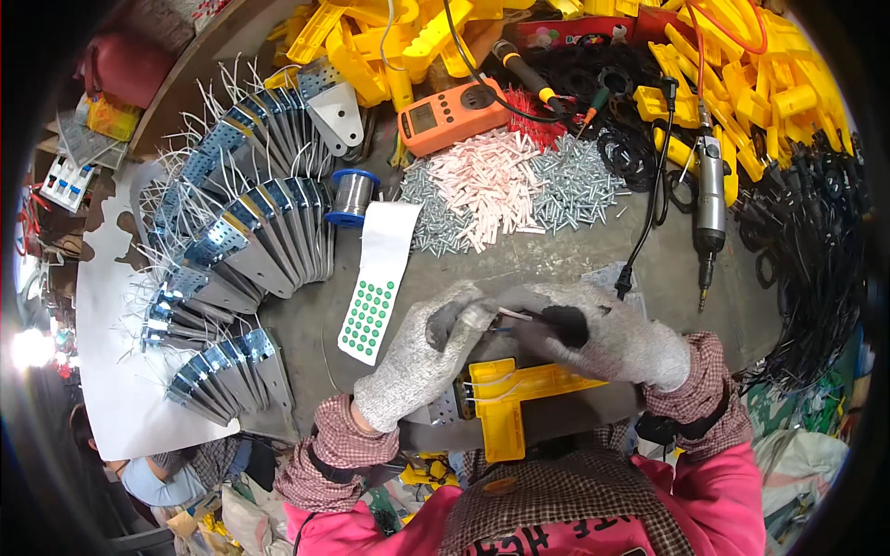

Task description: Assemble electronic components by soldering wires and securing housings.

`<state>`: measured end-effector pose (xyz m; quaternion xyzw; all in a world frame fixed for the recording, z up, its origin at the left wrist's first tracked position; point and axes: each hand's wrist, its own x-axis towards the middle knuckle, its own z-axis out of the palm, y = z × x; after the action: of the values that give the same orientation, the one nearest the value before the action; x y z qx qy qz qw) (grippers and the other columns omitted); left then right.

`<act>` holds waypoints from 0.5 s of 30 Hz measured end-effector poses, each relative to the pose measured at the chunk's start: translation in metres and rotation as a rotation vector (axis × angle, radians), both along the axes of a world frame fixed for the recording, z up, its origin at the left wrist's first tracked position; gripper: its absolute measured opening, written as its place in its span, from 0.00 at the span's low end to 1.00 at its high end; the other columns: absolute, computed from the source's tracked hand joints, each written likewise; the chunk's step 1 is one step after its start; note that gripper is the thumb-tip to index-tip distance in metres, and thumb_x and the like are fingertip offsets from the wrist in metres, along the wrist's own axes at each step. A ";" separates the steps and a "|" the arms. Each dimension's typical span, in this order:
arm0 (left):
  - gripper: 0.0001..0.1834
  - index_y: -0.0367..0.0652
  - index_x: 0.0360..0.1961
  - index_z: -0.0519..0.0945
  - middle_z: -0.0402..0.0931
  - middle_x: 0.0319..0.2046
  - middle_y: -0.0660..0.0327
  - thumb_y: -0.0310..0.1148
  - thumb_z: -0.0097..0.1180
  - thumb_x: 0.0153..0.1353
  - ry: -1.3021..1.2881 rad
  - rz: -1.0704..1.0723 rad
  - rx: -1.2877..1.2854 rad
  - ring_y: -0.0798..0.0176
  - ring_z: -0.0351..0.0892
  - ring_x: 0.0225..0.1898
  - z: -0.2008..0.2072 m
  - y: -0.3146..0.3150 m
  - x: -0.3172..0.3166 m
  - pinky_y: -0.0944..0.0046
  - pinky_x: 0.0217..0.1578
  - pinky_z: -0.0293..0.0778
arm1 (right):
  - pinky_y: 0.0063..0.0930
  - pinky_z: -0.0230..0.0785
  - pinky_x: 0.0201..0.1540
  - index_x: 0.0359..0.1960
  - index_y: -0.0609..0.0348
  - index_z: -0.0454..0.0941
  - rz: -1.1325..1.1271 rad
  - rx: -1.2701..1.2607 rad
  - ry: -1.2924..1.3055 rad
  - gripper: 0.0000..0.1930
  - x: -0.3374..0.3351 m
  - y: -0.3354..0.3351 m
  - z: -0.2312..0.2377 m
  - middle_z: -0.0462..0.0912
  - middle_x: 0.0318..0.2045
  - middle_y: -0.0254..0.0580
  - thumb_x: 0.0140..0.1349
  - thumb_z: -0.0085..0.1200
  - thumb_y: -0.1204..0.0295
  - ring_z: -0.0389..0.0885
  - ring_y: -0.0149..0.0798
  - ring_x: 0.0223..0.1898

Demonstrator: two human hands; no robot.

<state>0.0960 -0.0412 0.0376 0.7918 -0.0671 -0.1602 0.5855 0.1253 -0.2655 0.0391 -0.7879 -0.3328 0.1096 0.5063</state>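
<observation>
Grey bench, crowded all round its far edge. Nearest you, just over the near edge, lies a yellow T-shaped housing, white leads across its crosspiece and a perforated metal plate just left of it.

Above the housing, your gloved left hand and right hand meet. Left fingertips look pinched together on a thin pale lead; right fingers curl in from the other side, but blur and the glove leave me unable to tell whether they grip it. Judgement: keep the left pinch near the lead's end, turn with the right only, and leave slack so nothing tugs on the housing. Thick gloves dull the feel; check by eye.

Beyond your left wrist, the green-dotted sheet; left of that, fanned metal brackets. Further out, solder spool, powered driver to the right, pink sleeves between silver screws. Farther still, orange meter, then heaped yellow parts.
</observation>
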 end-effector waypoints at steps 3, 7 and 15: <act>0.16 0.40 0.40 0.74 0.68 0.26 0.68 0.43 0.45 0.77 -0.160 -0.065 0.077 0.77 0.67 0.25 0.008 -0.001 0.006 0.73 0.27 0.66 | 0.43 0.75 0.38 0.48 0.59 0.76 0.021 -0.022 -0.130 0.12 0.004 -0.002 -0.010 0.81 0.31 0.50 0.65 0.59 0.69 0.83 0.53 0.36; 0.18 0.40 0.40 0.76 0.71 0.23 0.67 0.45 0.47 0.77 0.184 0.115 -0.016 0.76 0.66 0.26 0.013 0.002 0.005 0.72 0.28 0.65 | 0.41 0.74 0.35 0.42 0.59 0.77 -0.004 -0.080 -0.051 0.07 0.006 -0.004 -0.010 0.80 0.30 0.51 0.69 0.53 0.70 0.81 0.56 0.34; 0.18 0.36 0.43 0.80 0.79 0.29 0.60 0.44 0.54 0.73 -0.119 0.095 0.112 0.67 0.77 0.31 0.012 -0.002 0.003 0.63 0.36 0.75 | 0.46 0.74 0.32 0.42 0.55 0.78 -0.028 -0.002 -0.062 0.08 0.003 -0.006 -0.001 0.80 0.27 0.52 0.69 0.54 0.66 0.82 0.57 0.30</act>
<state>0.0987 -0.0433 0.0491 0.8337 -0.0551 -0.0885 0.5422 0.1288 -0.2718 0.0383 -0.7959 -0.3373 0.0784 0.4966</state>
